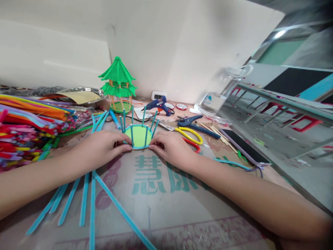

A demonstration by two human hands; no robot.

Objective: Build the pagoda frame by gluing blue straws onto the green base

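A round light-green base (140, 136) with a blue pipe-cleaner rim and several upright blue posts stands on the table in front of me. My left hand (120, 145) pinches the left side of its rim between thumb and fingers. On the right side of the same rim, my right hand (162, 144) is closed in a similar pinch. Long blue pipe cleaners (92, 208) fan out under and around my left forearm. Behind the base rises a green pagoda model (118, 78) with two roof tiers on thin wooden posts.
Bundles of colored pipe cleaners (28, 128) pile up at the left, near a metal plate (97, 94). Beyond my right hand lie a blue glue gun (158, 105), yellow-and-red-handled scissors (194, 134), blue cutters (191, 121), wooden sticks (221, 136) and a phone (244, 147). A clear jug (217, 93) stands behind.
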